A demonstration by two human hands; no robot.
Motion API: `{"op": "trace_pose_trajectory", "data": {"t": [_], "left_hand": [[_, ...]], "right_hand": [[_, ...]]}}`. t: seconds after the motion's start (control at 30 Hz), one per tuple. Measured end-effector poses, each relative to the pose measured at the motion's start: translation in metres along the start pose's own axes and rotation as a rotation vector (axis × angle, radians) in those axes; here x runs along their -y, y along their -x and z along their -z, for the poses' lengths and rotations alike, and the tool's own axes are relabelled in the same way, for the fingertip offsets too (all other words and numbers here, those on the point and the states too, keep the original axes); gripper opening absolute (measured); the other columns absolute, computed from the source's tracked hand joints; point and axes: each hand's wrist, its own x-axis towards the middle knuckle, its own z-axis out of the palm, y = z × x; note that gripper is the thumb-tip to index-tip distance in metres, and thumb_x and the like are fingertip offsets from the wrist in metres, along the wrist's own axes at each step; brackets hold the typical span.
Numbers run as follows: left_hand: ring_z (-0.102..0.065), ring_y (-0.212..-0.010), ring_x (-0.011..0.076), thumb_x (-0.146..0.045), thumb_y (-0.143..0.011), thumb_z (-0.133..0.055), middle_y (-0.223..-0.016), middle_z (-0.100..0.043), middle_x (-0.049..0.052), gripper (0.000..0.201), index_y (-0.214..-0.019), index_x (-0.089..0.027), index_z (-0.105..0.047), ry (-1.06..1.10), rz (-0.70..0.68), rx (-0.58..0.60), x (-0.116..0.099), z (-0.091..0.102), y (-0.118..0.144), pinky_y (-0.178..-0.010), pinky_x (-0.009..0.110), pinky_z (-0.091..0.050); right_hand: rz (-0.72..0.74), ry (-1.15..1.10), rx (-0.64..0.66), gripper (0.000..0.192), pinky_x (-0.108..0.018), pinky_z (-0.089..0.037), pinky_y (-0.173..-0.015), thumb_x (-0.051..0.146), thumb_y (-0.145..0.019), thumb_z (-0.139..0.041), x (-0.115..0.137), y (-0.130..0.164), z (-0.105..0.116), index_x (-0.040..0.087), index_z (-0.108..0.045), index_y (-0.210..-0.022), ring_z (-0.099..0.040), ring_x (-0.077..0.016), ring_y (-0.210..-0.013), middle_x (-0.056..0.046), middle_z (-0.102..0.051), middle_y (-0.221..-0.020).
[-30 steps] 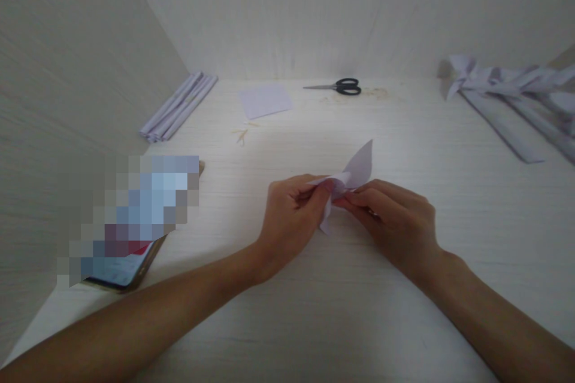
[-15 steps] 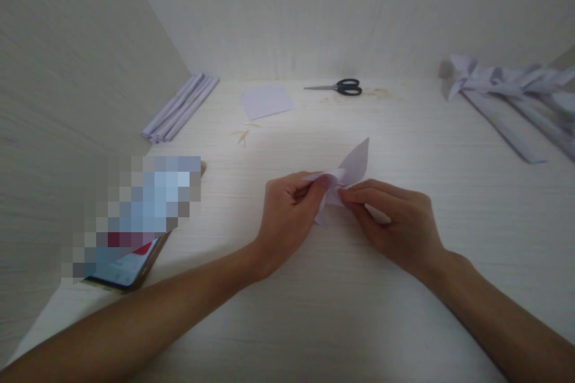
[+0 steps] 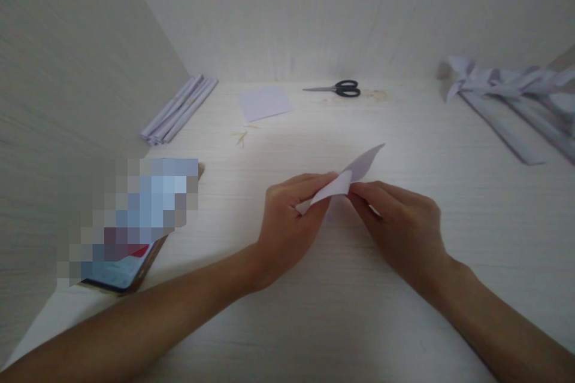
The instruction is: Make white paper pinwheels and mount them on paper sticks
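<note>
A small folded piece of pale lilac paper (image 3: 359,166) is held just above the white table (image 3: 314,311), near its middle. My left hand (image 3: 291,215) pinches its near left part between thumb and fingers. My right hand (image 3: 399,221) pinches it from the right at the middle fold. One pointed tip sticks out up and to the right, beyond both hands.
A phone (image 3: 130,233) lies at the left by the side wall. Rolled paper sticks (image 3: 177,109) lie at the back left, a flat paper square (image 3: 265,102) and black scissors (image 3: 336,88) at the back, folded paper shapes (image 3: 507,96) at the back right. Small wooden bits (image 3: 241,136) lie near the square.
The paper has turned in my hands: its lower flap is gone from view and the piece now looks flatter, with the tip pointing more to the right. Both hands stayed in place.
</note>
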Motion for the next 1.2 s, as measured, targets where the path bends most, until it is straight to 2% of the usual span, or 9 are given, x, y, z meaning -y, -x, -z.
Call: {"op": "trace_pose_trajectory", "data": {"t": [0.1, 0.17, 0.33, 0.47, 0.73, 0.9, 1.03, 1.2], "left_hand": [[-0.059, -0.087, 0.0134, -0.008, -0.07, -0.054, -0.096, -0.064, 0.008, 0.026, -0.094, -0.014, -0.062, -0.098, -0.185, 0.007, 0.0, 0.0, 0.002, -0.077, 0.025, -0.048], [-0.058, -0.09, 0.0134, -0.005, -0.07, -0.052, -0.1, -0.062, 0.01, 0.028, -0.096, -0.012, -0.06, -0.154, -0.272, 0.005, 0.001, 0.001, 0.003, -0.079, 0.026, -0.048], [-0.055, -0.095, 0.0132, -0.004, -0.073, -0.048, -0.104, -0.059, 0.011, 0.03, -0.1, -0.013, -0.057, -0.252, -0.409, 0.032, 0.001, 0.003, 0.005, -0.081, 0.027, -0.048], [-0.051, -0.099, 0.0144, -0.008, -0.075, -0.049, -0.107, -0.053, 0.011, 0.031, -0.104, -0.015, -0.054, -0.323, -0.485, 0.042, 0.003, 0.007, 0.008, -0.081, 0.029, -0.048], [-0.048, -0.103, 0.0161, -0.008, -0.074, -0.051, -0.108, -0.049, 0.01, 0.033, -0.106, -0.015, -0.052, -0.406, -0.581, 0.017, 0.003, 0.008, 0.009, -0.08, 0.029, -0.049], [-0.048, -0.102, 0.0157, -0.006, -0.073, -0.052, -0.107, -0.049, 0.01, 0.033, -0.104, -0.014, -0.052, -0.398, -0.554, 0.003, 0.001, 0.006, 0.009, -0.082, 0.028, -0.049], [-0.048, -0.103, 0.0165, -0.006, -0.073, -0.052, -0.107, -0.047, 0.01, 0.035, -0.107, -0.014, -0.05, -0.364, -0.566, 0.022, 0.001, 0.007, 0.009, -0.082, 0.029, -0.049], [-0.048, -0.103, 0.0167, -0.009, -0.075, -0.049, -0.107, -0.048, 0.009, 0.035, -0.109, -0.017, -0.049, -0.333, -0.55, 0.034, 0.001, 0.009, 0.009, -0.081, 0.031, -0.049]], "right_hand": [[-0.039, 0.005, -0.036, 0.014, -0.023, -0.04, -0.05, 0.016, -0.076, -0.047, 0.003, -0.004, 0.001, 0.016, -0.058, -0.067, -0.054, -0.0137, -0.056, -0.003, -0.06, -0.062], [-0.118, -0.094, -0.07, 0.014, -0.023, -0.04, -0.049, 0.013, -0.073, -0.048, 0.006, -0.007, 0.001, 0.016, -0.057, -0.064, -0.053, -0.0125, -0.055, -0.003, -0.059, -0.062], [-0.379, -0.358, -0.146, 0.01, -0.021, -0.042, -0.048, 0.01, -0.068, -0.052, 0.013, -0.006, -0.002, 0.017, -0.059, -0.064, -0.052, -0.0102, -0.05, 0.0, -0.06, -0.06], [-0.503, -0.481, -0.175, 0.009, -0.022, -0.045, -0.048, 0.013, -0.067, -0.056, 0.017, -0.005, 0.0, 0.018, -0.062, -0.063, -0.056, -0.0117, -0.051, 0.001, -0.062, -0.059], [-0.669, -0.757, -0.188, 0.015, -0.021, -0.051, -0.049, 0.009, -0.063, -0.058, 0.022, -0.007, 0.003, 0.02, -0.067, -0.069, -0.061, -0.0128, -0.055, 0.0, -0.067, -0.067], [-0.849, -0.924, -0.165, 0.013, -0.024, -0.053, -0.051, 0.013, -0.062, -0.06, 0.021, -0.005, -0.001, 0.019, -0.068, -0.071, -0.063, -0.0155, -0.057, 0.0, -0.068, -0.065], [-0.951, -1.051, -0.063, 0.016, -0.025, -0.052, -0.051, 0.014, -0.062, -0.06, 0.019, -0.003, -0.004, 0.018, -0.068, -0.075, -0.063, -0.016, -0.059, -0.001, -0.068, -0.066], [-0.899, -1.139, 0.071, 0.015, -0.026, -0.052, -0.053, 0.013, -0.062, -0.06, 0.019, -0.005, -0.003, 0.018, -0.068, -0.075, -0.063, -0.0171, -0.061, -0.001, -0.068, -0.066]]}}
